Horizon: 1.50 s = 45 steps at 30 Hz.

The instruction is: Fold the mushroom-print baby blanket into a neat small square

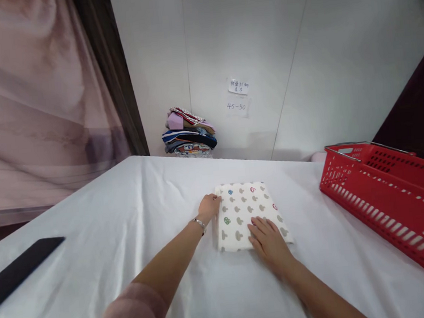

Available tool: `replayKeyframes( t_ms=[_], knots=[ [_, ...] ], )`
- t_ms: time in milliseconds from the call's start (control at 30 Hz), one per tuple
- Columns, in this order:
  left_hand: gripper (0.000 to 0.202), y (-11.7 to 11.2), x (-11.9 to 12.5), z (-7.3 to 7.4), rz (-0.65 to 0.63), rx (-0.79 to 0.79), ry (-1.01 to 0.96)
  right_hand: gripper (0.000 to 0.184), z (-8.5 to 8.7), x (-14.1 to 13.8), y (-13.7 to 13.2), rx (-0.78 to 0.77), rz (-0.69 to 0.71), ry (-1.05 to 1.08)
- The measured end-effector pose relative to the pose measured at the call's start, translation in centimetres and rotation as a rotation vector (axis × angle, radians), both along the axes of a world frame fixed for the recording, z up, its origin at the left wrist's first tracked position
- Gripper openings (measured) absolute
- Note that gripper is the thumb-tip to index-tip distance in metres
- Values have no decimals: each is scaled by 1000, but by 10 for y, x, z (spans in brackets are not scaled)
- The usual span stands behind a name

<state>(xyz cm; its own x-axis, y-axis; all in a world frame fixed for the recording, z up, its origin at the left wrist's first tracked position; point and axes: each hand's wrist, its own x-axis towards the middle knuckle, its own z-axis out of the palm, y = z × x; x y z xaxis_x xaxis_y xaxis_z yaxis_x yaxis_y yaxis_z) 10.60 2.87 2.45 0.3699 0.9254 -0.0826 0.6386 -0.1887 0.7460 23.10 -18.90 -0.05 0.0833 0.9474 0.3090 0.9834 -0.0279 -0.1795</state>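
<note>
A folded white cloth (245, 208) with a mushroom print, mostly grey with a few blue, red and green ones, lies on the white-covered table (157, 209). At its left edge, toward the far corner, my left hand (209, 206) has its fingers closed on the fabric; a bracelet (200, 225) circles that wrist. My right hand (271, 246) rests palm down on the near right part of the cloth, fingers stretched out. The cloth's underside is hidden.
To the right stands a red plastic basket (384, 197) with a metal handle. A long black flat object (16, 270) lies on the left. Beyond the table's far edge, a pile of folded clothes (189, 133) sits against the wall. A pink curtain (38, 105) hangs at left.
</note>
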Motion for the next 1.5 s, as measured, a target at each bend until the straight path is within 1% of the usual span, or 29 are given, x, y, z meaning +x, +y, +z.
replayKeyframes(
  t_ms=[133, 267, 400, 500, 700, 900, 1033, 1167, 1300, 1367, 1500],
  knots=[
    [24, 19, 16, 0, 47, -49, -62, 36, -2, 0, 1, 60, 1, -39],
    [20, 36, 30, -8, 108, -110, -129, 35, -6, 0, 2, 103, -9, -65],
    [18, 48, 37, -16, 153, -143, -171, 36, -8, 0, 3, 96, 9, -115],
    [17, 51, 40, -18, 171, -150, -194, 36, -8, 1, 2, 75, 23, -138],
    [19, 50, 43, -19, 184, -122, -275, 37, -7, 2, 1, 30, 52, -173],
    [14, 50, 41, -17, 191, -77, -198, 36, -6, 2, 1, 63, 42, -144],
    [17, 54, 41, -20, 172, -60, -160, 36, -5, 2, 1, 50, 58, -159],
    [20, 56, 42, -22, 157, -28, -124, 36, -3, 1, 1, 41, 35, -142],
    [22, 50, 40, -17, 127, -20, -109, 36, -1, 0, 1, 24, 29, -127],
    [27, 44, 37, -13, 113, -18, -102, 36, -1, 0, 1, 16, 28, -124],
    [51, 26, 25, -10, 116, -4, -76, 37, 0, 2, 1, 17, 31, -118]
  ],
)
